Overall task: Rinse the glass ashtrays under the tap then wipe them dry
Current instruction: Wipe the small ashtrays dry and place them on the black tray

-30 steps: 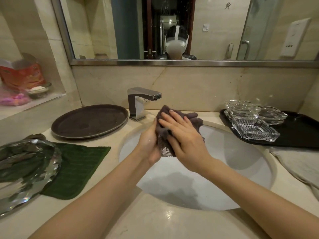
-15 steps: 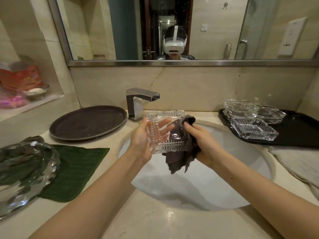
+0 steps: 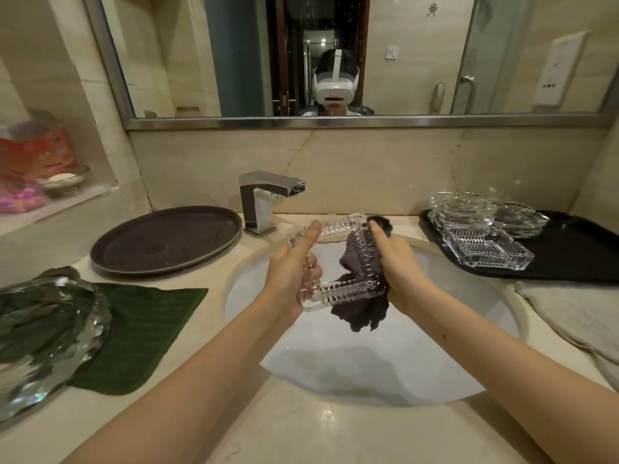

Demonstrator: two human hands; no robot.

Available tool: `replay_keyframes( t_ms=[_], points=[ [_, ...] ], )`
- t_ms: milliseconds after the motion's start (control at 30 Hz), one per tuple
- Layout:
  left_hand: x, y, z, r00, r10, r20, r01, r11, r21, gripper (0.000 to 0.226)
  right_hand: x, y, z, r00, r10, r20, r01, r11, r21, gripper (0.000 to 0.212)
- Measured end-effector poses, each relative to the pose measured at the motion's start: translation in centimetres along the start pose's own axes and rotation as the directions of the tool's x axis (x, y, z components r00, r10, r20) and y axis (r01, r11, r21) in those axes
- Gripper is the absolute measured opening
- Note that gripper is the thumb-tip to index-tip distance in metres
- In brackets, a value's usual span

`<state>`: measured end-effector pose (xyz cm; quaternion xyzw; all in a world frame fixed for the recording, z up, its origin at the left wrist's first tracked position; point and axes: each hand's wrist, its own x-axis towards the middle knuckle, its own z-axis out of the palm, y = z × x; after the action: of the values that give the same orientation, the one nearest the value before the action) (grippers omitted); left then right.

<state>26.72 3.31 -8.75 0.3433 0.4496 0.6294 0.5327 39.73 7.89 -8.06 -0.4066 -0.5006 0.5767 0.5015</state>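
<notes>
Glass, square and ribbed, the clear ashtray [image 3: 338, 262] hung over the white basin [image 3: 385, 363]; our left hand [image 3: 291, 276] gripped its edge while our right hand [image 3: 398, 269] pinched the dark grey cloth [image 3: 360, 309] against its rim. We judged working the cloth into each groove best.

We see clear ribbed glass in the ashtray [image 3: 338, 289] | a dark, matt, nubbly cloth [image 3: 361, 313] | brushed metal on the tap [image 3: 264, 199] | glossy white ceramic in the sink [image 3: 385, 370] | polished beige stone on the table [image 3: 301, 433] | a matt brown round tray [image 3: 167, 239] | a ribbed green mat [image 3: 140, 333] | a glossy black tray [image 3: 576, 252]
</notes>
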Motion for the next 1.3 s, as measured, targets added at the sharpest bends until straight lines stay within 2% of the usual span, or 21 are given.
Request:
replay_keyframes(
  t_ms=[133, 200, 267, 333, 367, 433, 500, 600, 667, 800, 833, 900, 933, 1000, 1100, 1200, 1267, 1300],
  points=[
    [-0.3, 0.3, 0.4, 0.999, 0.041, 0.022, -0.039, 0.996, -0.08, 0.028, 0.2, 0.4, -0.1, 1.0, -0.015, -0.024, 0.015, 1.0, 0.004, 0.031],
    [-0.4, 0.4, 0.5, 0.998, 0.056, 0.015, -0.055, 0.995, -0.085, 0.024, 0.2, 0.3, -0.4, 0.999, 0.029, 0.022, -0.031, 0.993, 0.116, 0.029],
    [-0.3, 0.6, 0.4, 0.999, 0.041, -0.009, -0.041, 0.997, -0.064, 0.027, 0.2, 0.1, -0.8, 0.975, 0.122, 0.184, -0.178, 0.927, 0.331, 0.033],
    [-0.2, 0.7, 0.4, 1.0, -0.011, -0.005, 0.011, 0.997, -0.081, 0.03, -0.2, -0.3, -0.9, 0.923, 0.135, 0.36, -0.301, 0.836, 0.459, 0.034],
    [-0.3, 0.9, 0.6, 0.999, -0.036, 0.007, 0.037, 0.993, -0.109, 0.031, -0.5, -0.5, -0.8, 0.897, 0.127, 0.424, -0.336, 0.818, 0.466, 0.031],
    [-0.5, 1.1, 0.9, 0.999, -0.036, 0.034, 0.04, 0.99, -0.133, 0.037, -1.1, -0.6, -0.6, 0.845, 0.094, 0.526, -0.377, 0.804, 0.461, 0.04],
    [-0.7, 1.0, 1.1, 0.999, -0.022, 0.031, 0.026, 0.989, -0.146, 0.034, -1.3, -0.5, -0.6, 0.797, 0.062, 0.601, -0.388, 0.815, 0.43, 0.045],
    [-0.8, 1.0, 1.0, 0.999, -0.026, 0.032, 0.031, 0.989, -0.142, 0.03, -1.3, -0.4, -0.6, 0.763, 0.03, 0.646, -0.379, 0.83, 0.409, 0.054],
    [-0.8, 1.1, 0.7, 0.999, -0.022, 0.032, 0.025, 0.994, -0.11, 0.034, -1.2, -0.4, -0.9, 0.756, 0.078, 0.65, -0.384, 0.856, 0.345, 0.054],
    [-0.4, 1.4, 0.2, 1.0, 0.028, -0.008, -0.028, 0.995, -0.094, 0.059, -0.9, -0.7, -1.2, 0.882, 0.112, 0.457, -0.273, 0.913, 0.302, 0.046],
    [-0.4, 1.4, 0.2, 0.999, 0.038, -0.008, -0.039, 0.993, -0.109, 0.056, -0.8, -0.7, -1.1, 0.903, 0.109, 0.416, -0.253, 0.917, 0.309, 0.043],
    [-0.3, 1.3, 0.1, 0.999, 0.032, 0.015, -0.029, 0.986, -0.161, 0.028, -1.0, -0.8, -0.9, 0.926, 0.108, 0.363, -0.24, 0.908, 0.342, 0.034],
    [-0.4, 1.2, 0.2, 0.999, 0.007, 0.034, 0.0, 0.98, -0.198, 0.021, -1.0, -0.8, -0.8, 0.929, 0.107, 0.354, -0.245, 0.896, 0.37, 0.03],
    [-0.5, 1.2, 0.3, 0.996, -0.038, 0.084, 0.058, 0.964, -0.26, 0.019, -1.0, -1.0, -0.7, 0.93, 0.109, 0.35, -0.255, 0.877, 0.407, 0.026],
    [-0.6, 1.1, 0.4, 0.993, -0.04, 0.11, 0.071, 0.952, -0.297, 0.021, -0.7, -1.0, -0.7, 0.953, 0.085, 0.292, -0.208, 0.883, 0.42, 0.025],
    [-0.5, 0.9, 0.4, 0.998, 0.004, 0.056, 0.013, 0.956, -0.293, 0.038, -0.3, -0.3, -0.3, 0.998, -0.07, 0.008, 0.067, 0.979, 0.192, 0.008],
    [-0.4, 0.9, 0.1, 0.999, 0.027, 0.047, -0.013, 0.961, -0.275, 0.04, -0.1, 0.1, -0.2, 0.948, -0.261, -0.18, 0.262, 0.965, -0.016, 0.012],
    [-0.2, 0.9, 0.0, 0.998, 0.036, 0.048, -0.021, 0.961, -0.277, 0.035, -0.2, 0.0, -0.3, 0.894, -0.366, -0.257, 0.35, 0.93, -0.108, 0.016]
  ],
)
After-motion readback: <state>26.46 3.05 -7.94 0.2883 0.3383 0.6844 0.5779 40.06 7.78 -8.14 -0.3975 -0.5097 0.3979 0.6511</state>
